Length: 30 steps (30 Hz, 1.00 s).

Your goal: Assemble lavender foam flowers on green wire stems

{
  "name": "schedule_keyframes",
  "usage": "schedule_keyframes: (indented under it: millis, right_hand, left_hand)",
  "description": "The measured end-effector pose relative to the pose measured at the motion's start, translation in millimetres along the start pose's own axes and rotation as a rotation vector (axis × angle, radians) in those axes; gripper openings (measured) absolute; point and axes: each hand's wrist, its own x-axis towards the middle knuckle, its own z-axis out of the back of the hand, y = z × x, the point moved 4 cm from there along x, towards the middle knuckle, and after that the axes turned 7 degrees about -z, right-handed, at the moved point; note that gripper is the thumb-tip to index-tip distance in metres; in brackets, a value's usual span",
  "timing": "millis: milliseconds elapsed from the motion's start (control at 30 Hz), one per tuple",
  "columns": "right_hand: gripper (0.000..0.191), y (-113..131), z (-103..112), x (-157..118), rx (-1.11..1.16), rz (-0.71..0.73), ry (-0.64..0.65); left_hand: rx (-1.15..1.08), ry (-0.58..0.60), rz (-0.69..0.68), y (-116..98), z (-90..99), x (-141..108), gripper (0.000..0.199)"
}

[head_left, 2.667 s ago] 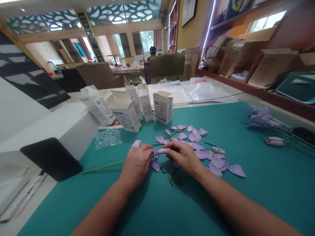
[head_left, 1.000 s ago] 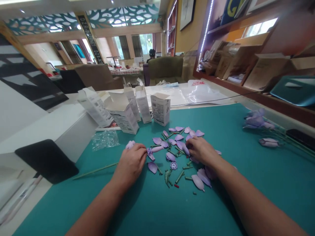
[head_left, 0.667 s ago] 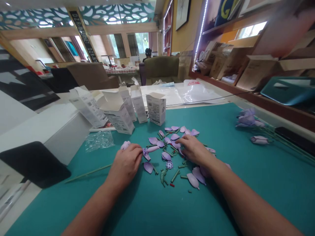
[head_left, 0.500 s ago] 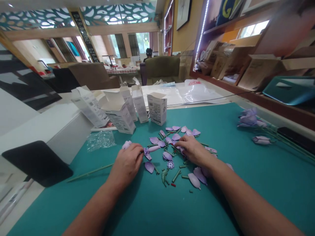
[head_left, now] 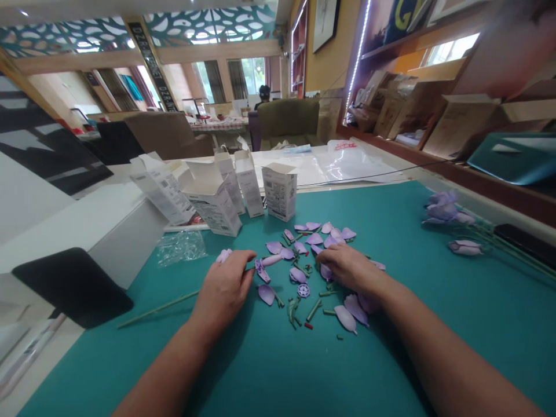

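My left hand (head_left: 226, 281) is closed round a thin green flower stem (head_left: 160, 305), which runs out to the lower left. Past my fingertips, a lilac toy-flower piece (head_left: 262, 270) sits at the stem's other end. A pale lilac flower part (head_left: 224, 255) shows behind the knuckles. My right hand (head_left: 350, 267) reaches into the loose parts with its fingers pinched; what lies between them is hidden. Around it are scattered lilac petals (head_left: 345, 318), short green stem pieces (head_left: 313, 310), a round spoked lilac piece (head_left: 303, 290) and a small red peg (head_left: 308, 326).
White cartons (head_left: 279, 192) stand at the back of the green mat (head_left: 269, 370). A crumpled clear bag (head_left: 181, 248) lies beside a large white box (head_left: 117, 231) and a black panel (head_left: 72, 288). Lilac flowers (head_left: 443, 207) and a black phone-like object (head_left: 523, 242) are at right.
My right hand has shifted slightly right within the parts, uncovering small green and red pieces. My left index finger has lifted and straightened a little. The camera view has shifted slightly.
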Motion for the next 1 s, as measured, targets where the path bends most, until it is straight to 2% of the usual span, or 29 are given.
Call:
schedule_keyframes:
  millis: [167,400,567,667,733,800,1000]
  right_hand:
    - [0.038,1.9,5.3,-8.0,0.006,0.023,0.080]
    - [0.024,9.0,-3.2,-3.4,-0.039,0.058,0.100]
    - [0.023,11.5,-11.0,3.4,-0.089,0.059,0.005]
    - [0.024,14.8,-8.1,3.6,-0.098,-0.044,-0.108]
    - [0.021,20.3,-1.8,0.6,-0.011,-0.142,-0.171]
    - [0.016,31.0,5.6,-3.8,0.141,-0.167,-0.196]
    - [0.010,67.3,28.1,-10.6,0.531,0.004,-0.200]
  left_hand:
    - [0.025,0.018,0.001,1.4,-0.4,0.3,0.031]
    - [-0.010,0.057,0.015,0.8,-1.6,-0.2,0.034]
    - [-0.051,0.061,0.015,-2.2,0.9,-1.0,0.036]
    - [-0.066,0.045,0.018,-3.4,2.8,-1.3,0.036]
    - [-0.085,0.032,0.017,-3.7,3.8,-1.4,0.035]
    - [-0.113,0.022,0.018,-3.7,4.5,-1.7,0.035]
    - [-0.155,0.008,0.032,-4.6,7.6,-2.6,0.037]
